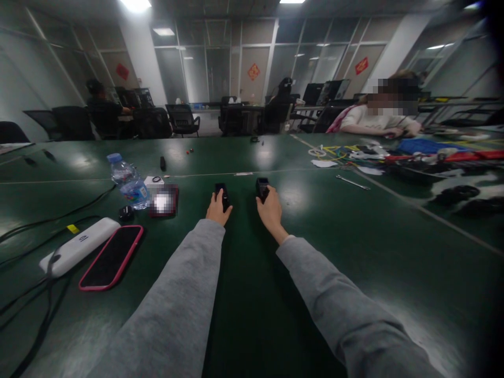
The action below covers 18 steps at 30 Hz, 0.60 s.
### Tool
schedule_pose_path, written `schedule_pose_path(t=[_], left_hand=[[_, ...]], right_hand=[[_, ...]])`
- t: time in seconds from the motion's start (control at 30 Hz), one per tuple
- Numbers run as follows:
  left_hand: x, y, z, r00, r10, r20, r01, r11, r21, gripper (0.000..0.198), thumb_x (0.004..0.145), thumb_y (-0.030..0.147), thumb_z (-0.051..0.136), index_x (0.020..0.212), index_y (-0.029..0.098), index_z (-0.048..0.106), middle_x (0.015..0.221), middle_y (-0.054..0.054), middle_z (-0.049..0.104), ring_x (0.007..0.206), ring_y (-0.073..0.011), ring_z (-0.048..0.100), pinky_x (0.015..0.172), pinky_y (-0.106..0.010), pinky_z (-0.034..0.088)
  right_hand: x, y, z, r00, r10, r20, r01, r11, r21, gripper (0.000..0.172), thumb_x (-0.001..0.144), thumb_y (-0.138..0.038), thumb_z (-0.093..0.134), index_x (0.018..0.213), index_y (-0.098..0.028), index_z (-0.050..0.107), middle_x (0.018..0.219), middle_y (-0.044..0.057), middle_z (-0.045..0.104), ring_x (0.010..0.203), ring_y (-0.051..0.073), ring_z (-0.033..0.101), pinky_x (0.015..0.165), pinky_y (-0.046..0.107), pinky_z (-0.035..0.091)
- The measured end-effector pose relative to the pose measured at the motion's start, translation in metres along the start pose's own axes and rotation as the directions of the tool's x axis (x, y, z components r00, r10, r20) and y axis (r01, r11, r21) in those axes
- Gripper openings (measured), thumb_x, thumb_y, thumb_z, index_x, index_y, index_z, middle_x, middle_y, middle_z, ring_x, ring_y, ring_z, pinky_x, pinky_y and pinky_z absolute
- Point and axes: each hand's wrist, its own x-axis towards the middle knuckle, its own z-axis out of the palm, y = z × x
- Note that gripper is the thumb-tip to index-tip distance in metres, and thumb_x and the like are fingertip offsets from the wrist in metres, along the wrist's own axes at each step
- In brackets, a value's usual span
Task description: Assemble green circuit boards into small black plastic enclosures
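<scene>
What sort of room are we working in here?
Most likely a shared office or workshop: office chairs and computer screens stand at the far side, while a wrench lies on the big green table in front.

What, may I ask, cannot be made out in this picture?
All in the head view:
Left black device: partly covered by the left hand.
Right black device: partly covered by the right hand.
Red-edged item: middle pixelated.
Dark items at far right: too blurred to identify.
</scene>
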Motion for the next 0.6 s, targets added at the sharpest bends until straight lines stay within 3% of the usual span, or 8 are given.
schedule_pose_path(t=[0.1,0.17,0.3,0.43,0.6], left_hand=[[0.000,0.000,0.001,1.000,-0.001,-0.006,0.001,1.000,0.009,0.080,0.081,0.037,0.061,0.146,0.023,0.017,0.151,-0.023,0.018,0.133,-0.0423,0.032,0.102,-0.063,0.031],[0.000,0.001,0.001,1.000,0.006,-0.015,-0.005,0.999,0.031,0.079,0.081,0.036,0.060,0.146,0.022,0.017,0.151,-0.022,0.019,0.134,-0.0411,0.031,0.103,-0.061,0.032],[-0.001,0.005,0.002,0.999,-0.001,-0.046,0.006,0.993,0.118,0.076,0.082,0.034,0.058,0.146,0.022,0.018,0.150,-0.020,0.025,0.135,-0.0349,0.032,0.105,-0.051,0.036],[-0.003,0.009,0.001,0.999,-0.007,-0.043,0.014,0.986,0.169,0.074,0.084,0.033,0.057,0.146,0.022,0.018,0.150,-0.018,0.027,0.136,-0.0303,0.032,0.105,-0.044,0.038],[-0.003,0.007,0.001,0.999,0.012,-0.048,-0.004,0.987,0.163,0.074,0.084,0.033,0.056,0.146,0.020,0.019,0.149,-0.021,0.026,0.136,-0.0335,0.031,0.103,-0.048,0.039]], right_hand=[[-0.002,-0.014,-0.008,0.983,-0.119,-0.136,0.130,0.989,0.068,0.051,0.091,-0.028,0.043,0.139,-0.015,0.028,0.132,0.017,0.041,0.120,0.029,0.044,0.095,0.046,0.043],[-0.005,-0.025,-0.009,0.962,-0.218,-0.166,0.235,0.968,0.086,0.052,0.093,-0.031,0.040,0.141,-0.016,0.024,0.138,0.015,0.037,0.127,0.027,0.038,0.099,0.045,0.041],[-0.010,-0.036,0.004,0.947,-0.320,-0.032,0.321,0.945,0.066,0.055,0.093,-0.033,0.043,0.142,-0.017,0.025,0.138,0.015,0.039,0.126,0.028,0.039,0.097,0.045,0.043],[-0.011,-0.032,0.020,0.963,-0.254,0.096,0.253,0.967,0.018,0.054,0.091,-0.032,0.050,0.139,-0.014,0.031,0.129,0.017,0.047,0.117,0.030,0.048,0.092,0.045,0.046],[-0.011,-0.027,0.023,0.959,-0.187,0.213,0.202,0.978,-0.050,0.055,0.090,-0.033,0.054,0.137,-0.014,0.034,0.122,0.017,0.051,0.105,0.031,0.056,0.085,0.045,0.048]])
